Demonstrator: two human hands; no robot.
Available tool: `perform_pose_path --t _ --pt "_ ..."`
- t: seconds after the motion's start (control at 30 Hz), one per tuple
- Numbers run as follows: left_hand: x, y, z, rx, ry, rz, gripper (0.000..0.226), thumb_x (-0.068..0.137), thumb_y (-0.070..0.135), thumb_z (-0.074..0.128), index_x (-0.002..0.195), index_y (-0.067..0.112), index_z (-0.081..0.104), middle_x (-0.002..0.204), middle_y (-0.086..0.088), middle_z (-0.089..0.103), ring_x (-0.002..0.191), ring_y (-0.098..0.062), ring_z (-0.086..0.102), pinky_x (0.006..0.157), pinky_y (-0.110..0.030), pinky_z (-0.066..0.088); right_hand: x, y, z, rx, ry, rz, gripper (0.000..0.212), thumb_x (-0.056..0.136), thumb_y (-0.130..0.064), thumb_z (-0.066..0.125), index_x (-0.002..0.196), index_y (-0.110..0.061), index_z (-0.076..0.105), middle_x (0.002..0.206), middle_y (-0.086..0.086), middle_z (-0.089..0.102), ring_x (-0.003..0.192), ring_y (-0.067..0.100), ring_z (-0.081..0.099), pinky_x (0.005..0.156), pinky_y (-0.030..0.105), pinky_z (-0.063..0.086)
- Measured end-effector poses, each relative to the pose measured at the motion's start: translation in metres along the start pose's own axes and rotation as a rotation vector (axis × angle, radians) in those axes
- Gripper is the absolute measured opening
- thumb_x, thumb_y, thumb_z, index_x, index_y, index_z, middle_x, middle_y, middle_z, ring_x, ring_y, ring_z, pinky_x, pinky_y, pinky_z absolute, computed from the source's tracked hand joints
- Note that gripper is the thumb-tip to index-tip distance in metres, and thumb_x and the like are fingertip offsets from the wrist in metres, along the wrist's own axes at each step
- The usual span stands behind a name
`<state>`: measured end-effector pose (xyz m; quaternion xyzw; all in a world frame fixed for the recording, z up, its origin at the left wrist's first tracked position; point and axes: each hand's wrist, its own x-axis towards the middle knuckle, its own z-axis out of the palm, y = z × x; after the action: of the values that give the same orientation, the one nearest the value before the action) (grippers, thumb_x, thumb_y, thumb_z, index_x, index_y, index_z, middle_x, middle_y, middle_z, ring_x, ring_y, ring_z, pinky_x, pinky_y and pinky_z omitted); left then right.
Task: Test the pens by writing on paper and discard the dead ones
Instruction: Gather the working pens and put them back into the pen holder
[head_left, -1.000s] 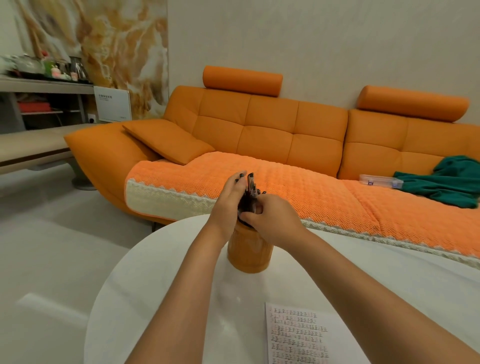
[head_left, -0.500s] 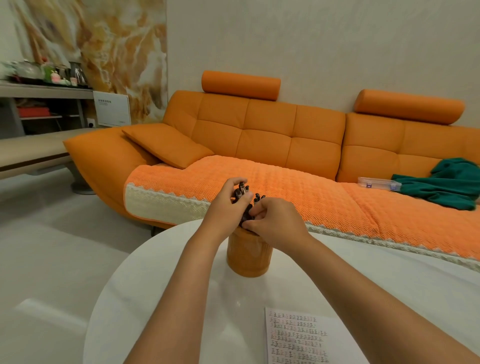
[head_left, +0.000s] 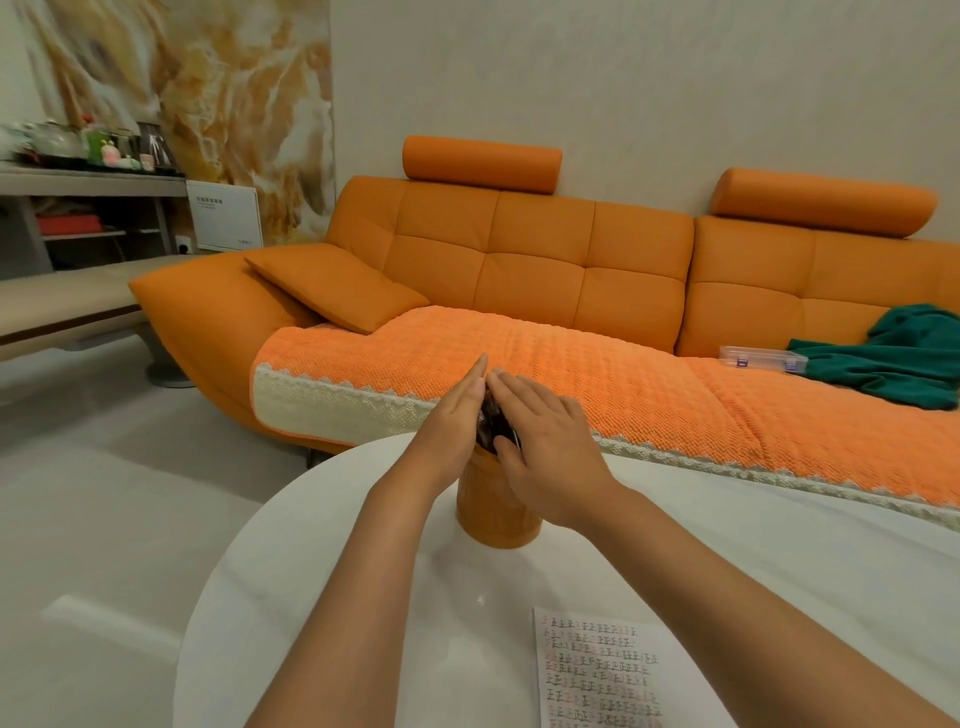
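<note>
**Pen holder: both hands flat against the bundle**

Uncurled since the previous frames: fingers of both hands, then bunched over the pen tops, now straight. Left hand on edge, palm laid against the left side of the pens. Right hand flat against the right side, fingers extended, thumb low near the rim. Nothing gripped or pinched by either hand; bundle sandwiched between the two palms.

Pens dark, upright, standing in the orange pen holder directly beneath the hands. Only a narrow strip visible between the palms; count not determinable. Holder upright on the round white table.

Paper flat on the table beside the right forearm, nearer the body than the holder, covered in rows of written marks.

Beyond the hands, an orange sofa. On its seat, far to the right of the right hand, a clear plastic box just beside a green cloth; box contents not legible.
</note>
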<state>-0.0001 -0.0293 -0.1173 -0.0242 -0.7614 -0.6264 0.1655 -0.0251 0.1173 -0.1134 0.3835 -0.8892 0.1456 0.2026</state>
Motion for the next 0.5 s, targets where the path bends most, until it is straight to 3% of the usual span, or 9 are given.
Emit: perform_pose_path --t 0.07,0.17,0.3,0.37,0.43,0.5 --pt "-0.002 -0.001 0.000 -0.013 0.043 -0.037 0.046 0.108 0.038 0.030 0.154 0.038 0.028 0.160 0.010 0.028 0.147 -0.011 0.025 0.118 -0.032 0.024 0.000 0.001 -0.003 0.018 0.015 0.002 0.061 0.100 -0.031 0.041 0.158 -0.029 0.021 0.164 -0.011 0.022 0.152 0.014 0.015 0.119 0.045 0.017" --pt "-0.005 0.001 -0.001 0.025 0.099 -0.063 0.049 0.106 0.040 0.036 0.154 0.032 0.031 0.157 0.006 0.034 0.143 -0.014 0.033 0.109 -0.032 0.032 -0.001 0.001 -0.009 0.170 0.062 0.062 0.059 0.101 -0.030 0.046 0.157 -0.028 0.026 0.163 -0.009 0.023 0.151 0.013 0.016 0.121 0.041 0.015" --pt "-0.012 0.001 -0.001 0.144 0.160 -0.156 0.056 0.101 0.059 0.031 0.148 0.029 0.038 0.150 0.003 0.042 0.133 -0.021 0.045 0.110 -0.046 0.038 -0.010 0.003 -0.008 0.403 0.028 0.355 0.061 0.104 -0.035 0.042 0.158 -0.025 0.017 0.165 -0.004 0.015 0.151 0.017 0.013 0.123 0.043 0.016" --pt "-0.017 -0.001 0.002 0.147 0.143 -0.221 0.059 0.100 0.062 0.027 0.146 0.029 0.041 0.147 0.002 0.046 0.132 -0.023 0.046 0.110 -0.052 0.039 -0.015 0.005 -0.006 0.501 -0.038 0.468 0.052 0.105 -0.035 0.039 0.154 -0.022 0.029 0.160 0.000 0.028 0.147 0.021 0.026 0.120 0.044 0.026" --pt "-0.022 0.000 0.007 0.117 0.105 -0.235 0.059 0.101 0.062 0.026 0.148 0.030 0.042 0.149 0.003 0.046 0.137 -0.022 0.043 0.113 -0.052 0.036 -0.018 0.006 -0.002 0.597 -0.054 0.484 0.031 0.105 -0.031 0.038 0.128 -0.025 0.057 0.136 0.004 0.054 0.124 0.022 0.049 0.098 0.039 0.044" --pt "-0.025 0.002 0.011 0.106 0.091 -0.222 0.058 0.102 0.059 0.026 0.149 0.030 0.041 0.151 0.004 0.044 0.140 -0.020 0.039 0.116 -0.049 0.032 -0.022 0.004 0.000 0.614 -0.038 0.479 0.022 0.104 -0.028 0.039 0.108 -0.030 0.061 0.112 -0.001 0.058 0.107 0.018 0.052 0.079 0.030 0.041"
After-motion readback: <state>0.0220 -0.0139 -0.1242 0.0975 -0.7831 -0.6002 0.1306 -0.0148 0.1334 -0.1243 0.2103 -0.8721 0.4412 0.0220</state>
